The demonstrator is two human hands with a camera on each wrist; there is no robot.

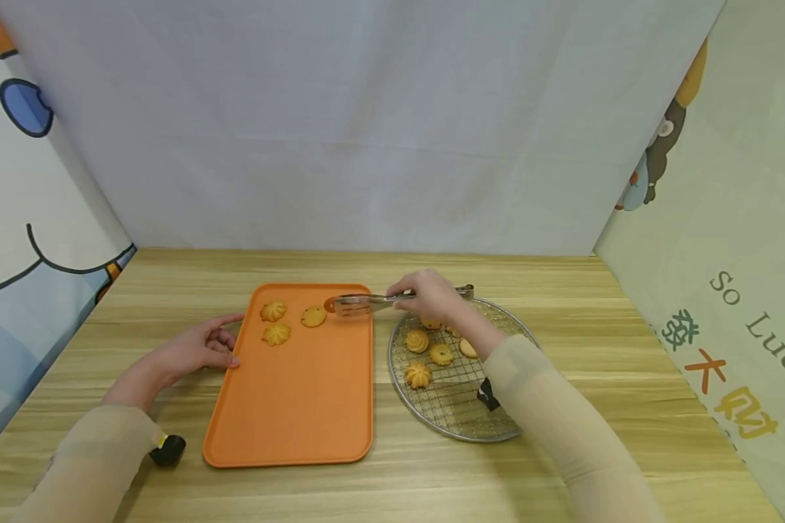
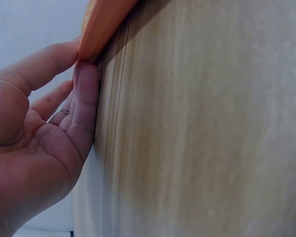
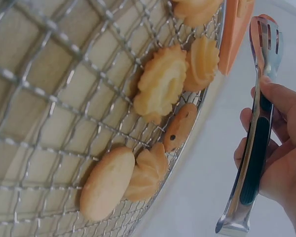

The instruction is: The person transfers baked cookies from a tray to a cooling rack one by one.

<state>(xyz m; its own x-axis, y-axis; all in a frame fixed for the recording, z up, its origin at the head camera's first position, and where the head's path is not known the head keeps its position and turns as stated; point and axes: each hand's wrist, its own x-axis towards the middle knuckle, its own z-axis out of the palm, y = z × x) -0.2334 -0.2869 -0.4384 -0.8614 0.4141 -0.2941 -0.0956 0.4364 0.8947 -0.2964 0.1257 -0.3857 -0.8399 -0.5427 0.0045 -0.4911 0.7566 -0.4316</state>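
Note:
My right hand grips metal tongs with dark green grip inserts. Their slotted heads reach over the upper right of an orange tray, close beside a flat round cookie with dark specks. No cookie shows between the heads in the right wrist view. Two piped star-shaped cookies lie left of that flat one on the tray. With thumb and fingertips, my left hand pinches the tray's left rim. Below my right forearm sits a round wire rack bearing several cookies, partly hidden by the arm.
The wood-grain table carries the tray and the rack side by side, with a narrow gap between them. A white cloth hangs behind the table. Printed panels stand at both sides, the right one bearing lettering.

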